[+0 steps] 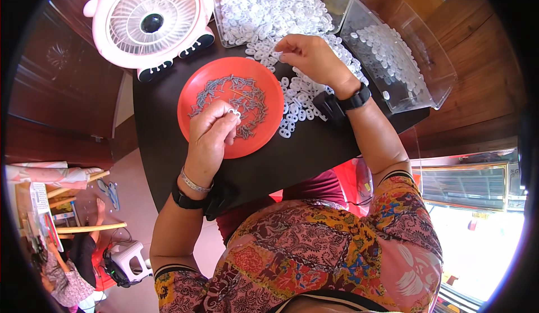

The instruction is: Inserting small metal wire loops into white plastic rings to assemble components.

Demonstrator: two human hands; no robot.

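Observation:
My left hand [212, 136] hovers over a red plate [268, 88] and pinches a small white plastic piece [234, 112] between its fingertips. A heap of small grey metal pins [230, 95] lies on the plate just beyond that hand. My right hand [311, 57] reaches into a loose pile of white plastic pieces [297, 97] on the dark table [163, 116], its fingertips closed on one white piece [277, 54] at the pile's far edge.
A pink desk fan [150, 20] stands at the far left of the table. A clear bin [269, 7] heaped with white pieces sits at the back, and a second clear bin [432, 71] with fewer pieces at the right. Another person sits at the lower left, beside a white stool [129, 257].

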